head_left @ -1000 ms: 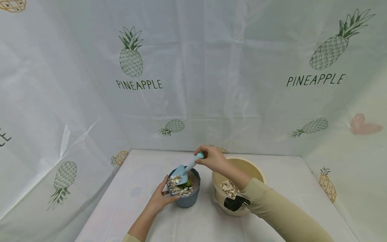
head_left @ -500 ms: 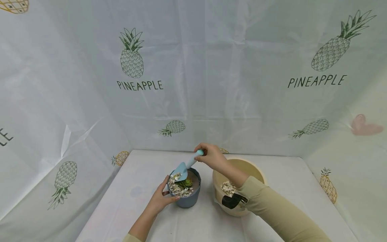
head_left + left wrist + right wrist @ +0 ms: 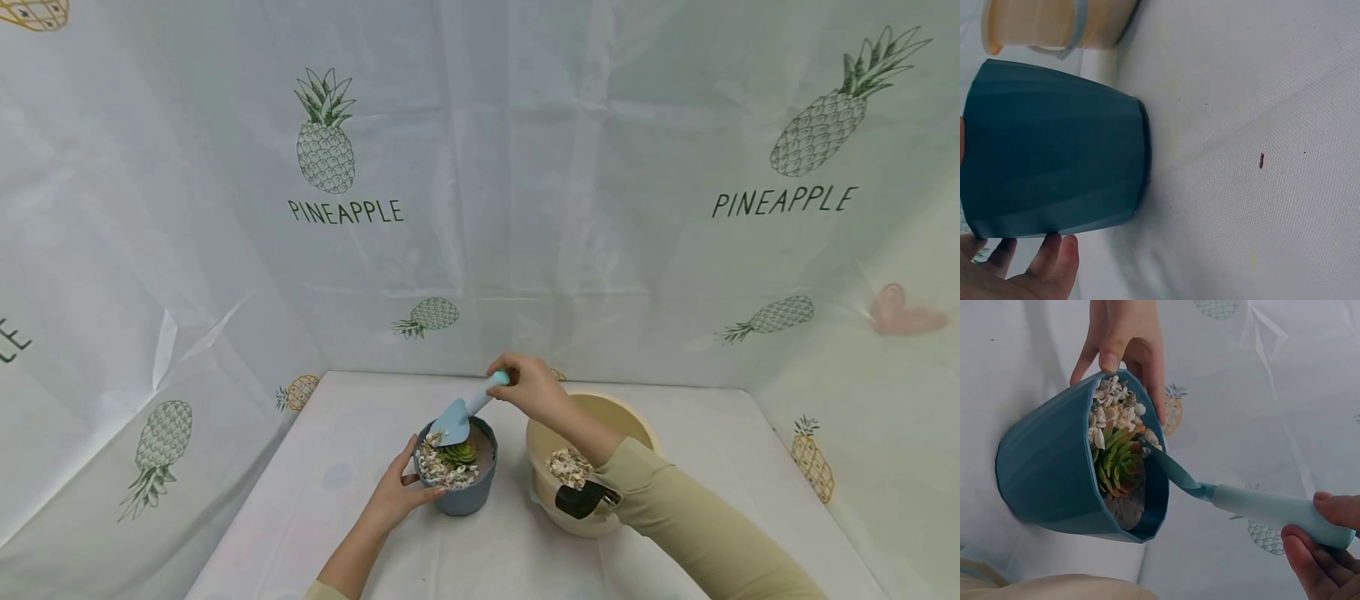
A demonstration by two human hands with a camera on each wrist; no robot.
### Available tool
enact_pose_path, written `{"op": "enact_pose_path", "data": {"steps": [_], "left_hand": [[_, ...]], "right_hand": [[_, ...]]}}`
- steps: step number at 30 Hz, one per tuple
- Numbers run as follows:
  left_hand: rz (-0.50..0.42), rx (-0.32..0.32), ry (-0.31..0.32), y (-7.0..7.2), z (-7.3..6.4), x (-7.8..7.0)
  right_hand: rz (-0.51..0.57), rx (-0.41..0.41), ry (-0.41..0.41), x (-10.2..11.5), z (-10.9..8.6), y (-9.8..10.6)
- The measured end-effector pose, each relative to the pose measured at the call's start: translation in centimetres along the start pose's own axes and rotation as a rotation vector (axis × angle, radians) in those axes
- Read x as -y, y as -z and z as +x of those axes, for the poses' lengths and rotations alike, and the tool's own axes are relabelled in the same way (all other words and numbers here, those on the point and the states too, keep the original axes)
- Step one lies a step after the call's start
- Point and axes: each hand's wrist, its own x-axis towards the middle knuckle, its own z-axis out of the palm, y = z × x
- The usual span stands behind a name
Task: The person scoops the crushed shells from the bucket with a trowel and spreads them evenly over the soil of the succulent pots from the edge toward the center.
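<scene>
A blue-grey flower pot (image 3: 467, 500) stands on the table, a green succulent (image 3: 1119, 464) inside it. Small shells and pebbles (image 3: 1110, 412) cover one side of its fill; bare grey soil (image 3: 1125, 509) shows on the other. My left hand (image 3: 393, 497) holds the pot from the left, thumb at the rim and fingers round the wall. My right hand (image 3: 531, 390) grips the end of a light blue hand trowel (image 3: 452, 423) by its pale handle. The blade slants down inside the rim, behind the succulent, its tip at the shells.
A cream bucket (image 3: 647, 427) stands right of the pot, with more shells and pebbles (image 3: 567, 468) in it, under my right forearm. A black device (image 3: 577, 502) sits by the right sleeve. Pineapple-printed cloth (image 3: 480, 208) walls the table's back and sides.
The trowel blade has tipped and shifted slightly right; the shells on it have slid off into the pot, and more of the succulent shows. The left hand stays on the pot.
</scene>
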Motion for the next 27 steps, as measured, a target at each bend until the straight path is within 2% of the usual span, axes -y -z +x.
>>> {"op": "enact_pose_path", "data": {"steps": [7,13,16,19,27], "left_hand": [[0.035,-0.016,-0.016,-0.1,0.1,-0.3],[0.192,-0.05,-0.093,0.0,0.1,-1.0],[0.257,-0.072,-0.129,0.2,0.0,-1.9],[0.279,-0.092,-0.154,0.0,0.0,-3.2],[0.249,-0.064,-0.254,-1.6,-0.3,-6.5]], "right_hand": [[-0.014,0.0,0.019,0.1,-0.4,0.3],[-0.005,0.007,0.013,-0.1,-1.0,0.8],[0.021,0.008,0.0,-0.1,-1.4,1.3],[0.041,-0.004,0.002,-0.2,-1.9,1.9],[0.102,-0.074,0.007,-0.7,-3.9,4.1]]}}
